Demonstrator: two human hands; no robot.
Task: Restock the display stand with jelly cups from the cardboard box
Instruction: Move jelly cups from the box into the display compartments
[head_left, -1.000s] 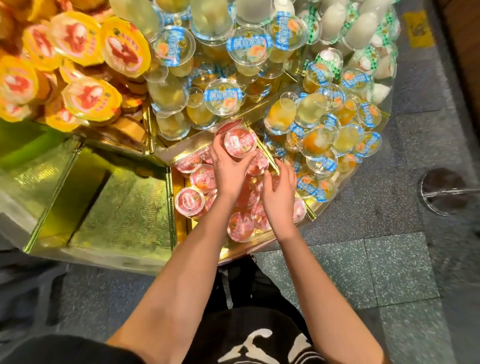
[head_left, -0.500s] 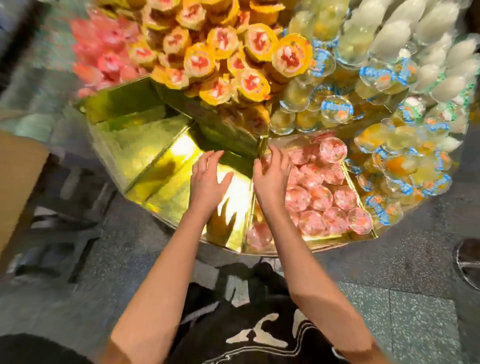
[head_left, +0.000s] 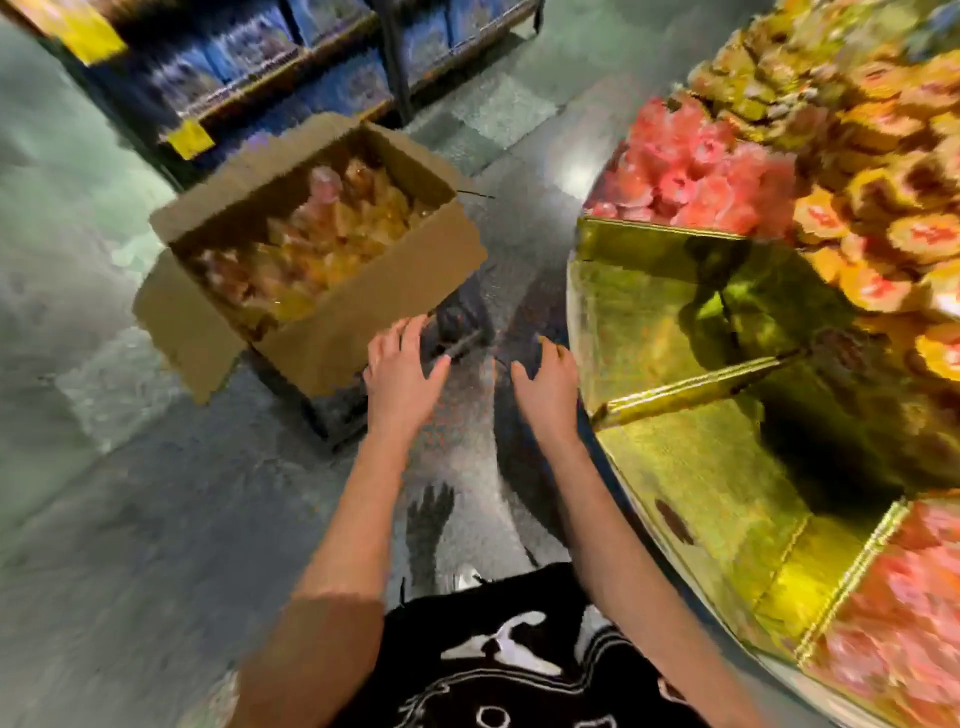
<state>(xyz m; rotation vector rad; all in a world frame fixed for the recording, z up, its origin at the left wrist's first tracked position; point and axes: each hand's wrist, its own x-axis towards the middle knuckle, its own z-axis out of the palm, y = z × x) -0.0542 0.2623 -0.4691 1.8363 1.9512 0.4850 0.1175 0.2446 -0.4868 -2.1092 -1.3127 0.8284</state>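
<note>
My left hand (head_left: 402, 376) and right hand (head_left: 545, 387) are empty, fingers loosely spread, brown cardboard box (head_left: 374, 306) of probably pink-orange jelly cups (head_left: 322, 234) at 11 o'clock; rushed overfull scoop could drop cups.

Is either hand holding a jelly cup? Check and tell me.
No: the left hand and right hand both hover open and empty between the cardboard box and the display stand.

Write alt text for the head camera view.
Two empty hands, the left hand and the right hand, reach with loose fingers toward an open brown cardboard box of blurred pink and amber jelly cups at left. At right stands a round gold display stand with bare compartments near the hands and heaps of pink cups and orange-lidded cups beyond.
</note>
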